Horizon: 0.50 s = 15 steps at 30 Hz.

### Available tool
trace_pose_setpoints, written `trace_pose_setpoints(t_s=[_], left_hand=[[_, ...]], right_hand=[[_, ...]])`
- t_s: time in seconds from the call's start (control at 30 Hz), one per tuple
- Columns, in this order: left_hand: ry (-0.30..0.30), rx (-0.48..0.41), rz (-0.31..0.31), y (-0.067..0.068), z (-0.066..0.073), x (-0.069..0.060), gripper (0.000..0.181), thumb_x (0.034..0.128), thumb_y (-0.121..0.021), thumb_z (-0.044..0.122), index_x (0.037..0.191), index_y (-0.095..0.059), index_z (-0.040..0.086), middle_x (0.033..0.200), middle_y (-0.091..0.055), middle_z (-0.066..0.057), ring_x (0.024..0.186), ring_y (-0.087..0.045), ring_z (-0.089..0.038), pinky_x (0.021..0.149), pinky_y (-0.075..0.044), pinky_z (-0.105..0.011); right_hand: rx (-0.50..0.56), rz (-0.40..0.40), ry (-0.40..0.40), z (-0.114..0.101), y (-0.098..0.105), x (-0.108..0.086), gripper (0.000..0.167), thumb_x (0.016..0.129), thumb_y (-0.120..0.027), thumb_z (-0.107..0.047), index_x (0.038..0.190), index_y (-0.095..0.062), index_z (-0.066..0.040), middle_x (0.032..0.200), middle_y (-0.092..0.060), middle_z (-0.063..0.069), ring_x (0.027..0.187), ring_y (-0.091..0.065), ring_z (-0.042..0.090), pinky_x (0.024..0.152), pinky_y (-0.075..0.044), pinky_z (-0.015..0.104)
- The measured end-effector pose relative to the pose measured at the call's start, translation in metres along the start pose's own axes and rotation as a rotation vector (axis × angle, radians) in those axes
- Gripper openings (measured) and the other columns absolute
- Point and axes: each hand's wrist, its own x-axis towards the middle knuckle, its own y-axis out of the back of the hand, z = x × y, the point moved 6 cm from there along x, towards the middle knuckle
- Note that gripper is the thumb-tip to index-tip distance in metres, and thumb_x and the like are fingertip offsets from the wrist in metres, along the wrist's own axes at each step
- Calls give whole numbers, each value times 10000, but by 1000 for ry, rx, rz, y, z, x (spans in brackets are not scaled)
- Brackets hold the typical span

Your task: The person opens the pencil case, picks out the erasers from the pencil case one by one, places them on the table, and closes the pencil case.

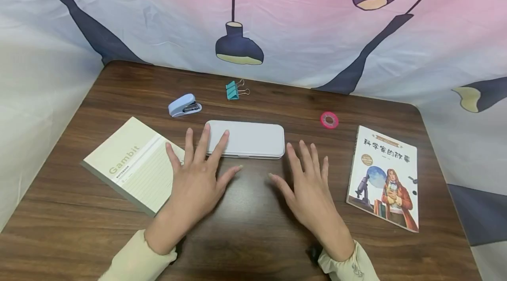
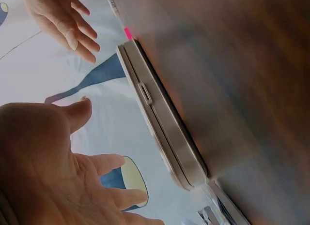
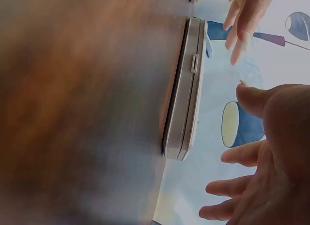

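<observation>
A closed white case [image 1: 253, 140] lies on the table in the middle of the head view; its front side with a small clasp [image 2: 145, 93] shows in both wrist views. My left hand [image 1: 198, 177] is spread, palm down, its fingertips over the case's left end in the head view. In the left wrist view that hand [image 2: 63, 172] hovers above the table, holding nothing. Fingers apart, my right hand [image 1: 313, 193] hangs in the air near the case's right front corner, empty; the right wrist view shows its palm [image 3: 271, 172].
A Gambit notebook [image 1: 138, 162] lies at the left, partly behind my left hand. Further back are a blue stapler [image 1: 184, 106], a teal binder clip [image 1: 232, 91] and a pink ring-shaped item [image 1: 329, 120]. A book with an illustrated cover [image 1: 384, 180] lies at the right.
</observation>
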Motion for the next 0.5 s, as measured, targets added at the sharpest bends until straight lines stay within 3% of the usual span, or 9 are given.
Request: trace_pose_setpoints(t_s=[0.3, 0.5], left_hand=[[-3, -35, -47, 3, -13, 16, 888, 1038, -868, 386, 1780, -429, 172, 1842, -331, -326, 1703, -254, -677, 1238, -312, -943], [-12, -65, -55, 4, -18, 26, 896, 1010, -905, 309, 1764, -452, 136, 1818, -358, -351, 1694, -279, -673, 1267, -321, -908]], right_hand=[[19, -13, 90, -3, 2, 29, 878, 1073, -829, -384, 1768, -399, -63, 1829, -357, 316, 1737, -302, 558, 1391, -256, 775], [48, -49, 123, -4, 3, 52, 944, 1041, -875, -361, 1786, -368, -79, 1840, -344, 300, 1730, -341, 526, 1384, -353, 692]])
